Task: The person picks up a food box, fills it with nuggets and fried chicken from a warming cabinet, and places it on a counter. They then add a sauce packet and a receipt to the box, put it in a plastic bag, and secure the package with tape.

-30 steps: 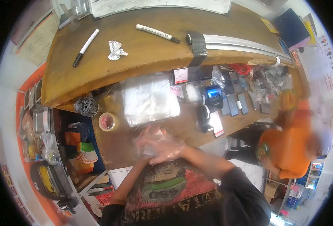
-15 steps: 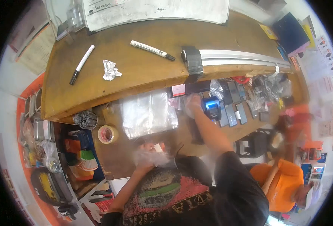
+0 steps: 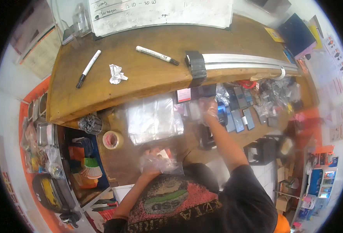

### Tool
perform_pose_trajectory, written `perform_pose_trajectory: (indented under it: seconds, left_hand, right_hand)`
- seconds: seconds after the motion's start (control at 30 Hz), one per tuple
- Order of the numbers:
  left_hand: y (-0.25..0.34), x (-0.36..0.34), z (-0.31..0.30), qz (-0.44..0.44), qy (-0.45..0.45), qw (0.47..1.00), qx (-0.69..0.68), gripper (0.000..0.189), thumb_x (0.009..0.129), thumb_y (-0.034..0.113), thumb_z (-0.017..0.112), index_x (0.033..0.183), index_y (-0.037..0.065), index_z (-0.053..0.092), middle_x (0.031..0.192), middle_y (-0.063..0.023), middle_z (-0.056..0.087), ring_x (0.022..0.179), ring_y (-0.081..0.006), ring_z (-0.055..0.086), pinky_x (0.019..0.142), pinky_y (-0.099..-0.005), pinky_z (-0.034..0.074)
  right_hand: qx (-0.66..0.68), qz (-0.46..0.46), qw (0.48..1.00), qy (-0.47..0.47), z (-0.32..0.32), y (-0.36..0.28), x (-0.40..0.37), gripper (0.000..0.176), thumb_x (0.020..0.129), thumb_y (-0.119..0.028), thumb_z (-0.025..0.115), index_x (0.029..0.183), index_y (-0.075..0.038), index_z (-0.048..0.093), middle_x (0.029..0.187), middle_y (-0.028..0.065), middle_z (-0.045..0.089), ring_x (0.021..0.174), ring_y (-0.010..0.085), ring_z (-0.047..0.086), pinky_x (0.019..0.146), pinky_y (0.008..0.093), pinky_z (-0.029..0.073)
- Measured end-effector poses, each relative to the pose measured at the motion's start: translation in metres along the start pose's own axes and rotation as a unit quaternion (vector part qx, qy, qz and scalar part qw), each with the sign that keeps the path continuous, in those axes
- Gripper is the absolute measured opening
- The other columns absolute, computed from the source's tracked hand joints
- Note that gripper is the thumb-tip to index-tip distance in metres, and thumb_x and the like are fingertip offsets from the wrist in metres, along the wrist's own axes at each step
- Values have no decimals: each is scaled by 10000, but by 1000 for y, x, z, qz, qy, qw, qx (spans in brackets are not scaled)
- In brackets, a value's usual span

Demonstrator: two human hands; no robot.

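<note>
My left hand, near the front edge of the desk, is closed round a crumpled clear plastic bag with something red and white in it. My right hand reaches to the back of the desk, blurred, with clear plastic about its fingers; what it grips, if anything, I cannot tell. Right beside it is a shiny blue round object, partly covered by the hand. A stack of clear plastic sleeves lies between my hands, farther back. Several phones lie to the right of my right hand.
A raised wooden shelf overhangs the desk's back, bearing markers, crumpled paper and metal rails. A tape roll and a mesh cup stand left. A person's orange sleeve shows at lower right.
My right hand has shifted right, now overlapping the blue object. My left hand stays on the bag. The person in orange has mostly dropped out of view at lower right.
</note>
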State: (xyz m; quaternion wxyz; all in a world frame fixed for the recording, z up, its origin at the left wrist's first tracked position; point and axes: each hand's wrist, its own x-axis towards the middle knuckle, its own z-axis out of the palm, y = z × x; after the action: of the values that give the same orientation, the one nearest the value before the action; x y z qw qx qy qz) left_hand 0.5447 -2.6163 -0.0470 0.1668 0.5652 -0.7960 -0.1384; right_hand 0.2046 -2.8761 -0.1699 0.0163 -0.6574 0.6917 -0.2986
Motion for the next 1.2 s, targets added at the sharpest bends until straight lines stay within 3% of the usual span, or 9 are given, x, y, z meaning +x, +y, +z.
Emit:
perform_pose_trajectory:
  seconds: [0.17,0.33,0.5,0.73,0.9,0.93,1.03,1.1,1.2]
  left_hand:
    - [7,2,-11,8,-103,994,28,175,768,257,638,829,97,674,979,-84,631,931,-310,584,755,-483,440]
    - [-21,-21,26,53,-55,990,-115,207,805,268,628,862,76,682,891,-136,663,861,-312,647,726,-475,492]
    - [-3,3,2,-108,-173,972,-114,245,836,287,668,879,46,682,892,-161,665,852,-343,648,716,-479,507]
    - [14,11,21,43,-88,977,-191,313,819,326,724,867,19,685,913,-206,688,817,-395,670,708,-474,532]
    - [39,26,13,-78,-167,975,-120,287,804,286,719,937,32,709,917,-197,701,845,-375,673,748,-439,544]
    - [39,26,20,-96,-190,973,-88,291,801,282,721,950,33,713,912,-195,705,833,-374,674,742,-434,547]
    - [41,32,24,37,3,975,-221,296,785,245,740,958,8,699,841,-188,705,735,-342,689,668,-418,556]
    - [40,31,22,10,-16,965,-262,264,780,171,727,986,9,695,828,-165,706,741,-303,700,665,-407,558]
    - [41,26,16,-68,-10,940,-333,260,776,121,723,1002,-4,689,884,-163,706,771,-292,700,681,-390,561]
  right_hand:
    - [433,310,846,-21,-98,-77,3,172,863,-129,734,984,-9,706,868,83,713,673,161,656,579,270,512]
    - [586,306,746,-79,-148,-93,-20,213,891,-92,719,1065,15,658,874,61,676,667,129,615,590,252,499]
    - [664,285,681,-120,-176,-116,-57,287,901,-125,720,1127,30,635,895,94,676,692,137,613,618,258,509]
    - [558,325,739,-190,-182,-143,-116,199,913,-166,700,1037,-10,692,877,33,686,674,94,570,604,241,476]
    - [459,340,748,-338,-176,-157,-137,133,919,-102,665,1024,-29,703,945,39,699,821,91,604,736,254,496]
    - [470,158,801,-336,-130,-128,-158,186,897,-154,706,1024,-19,699,952,53,696,823,120,614,749,271,512]
    - [568,283,696,-336,-117,-146,-165,182,882,-120,702,1027,-10,694,943,66,697,831,159,628,779,290,530]
    - [636,461,522,-332,-139,-175,-151,147,888,-82,661,1014,-13,693,969,75,686,872,171,628,801,307,534]
    - [668,469,461,-348,-122,-189,-164,163,898,-72,610,1037,-17,674,1022,93,655,959,199,615,862,345,525]
